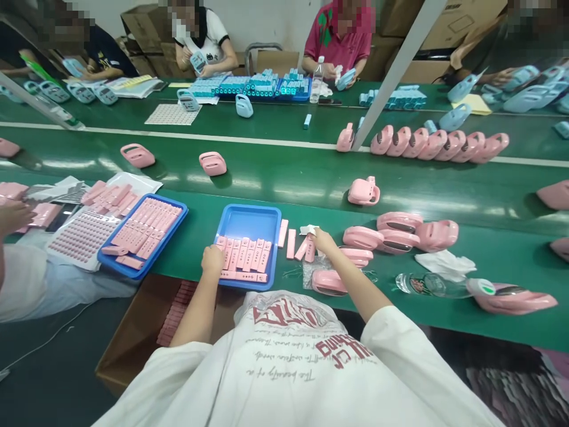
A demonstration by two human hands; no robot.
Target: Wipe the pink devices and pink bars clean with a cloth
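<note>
My left hand (213, 260) is at the left side of a blue tray (249, 219), its fingers curled by the leftmost of several pink bars (242, 255). What those fingers hold, if anything, is hidden. The bars stand in a row across the tray's near half, with another lying crosswise below them. Right of the tray, my right hand (323, 242) pinches a white wipe (309, 230) over a pink bar (310, 249) lying on the green table. Other loose pink bars (291, 244) lie between this hand and the tray.
A fuller blue tray (184, 209) of pink bars sits to the left. Pink handled casings (362, 238), a clear bottle (420, 284) and a white cloth (446, 263) are on the right. An open carton (128, 332) stands below the table. Co-workers sit opposite; another's hand (15, 217) is far left.
</note>
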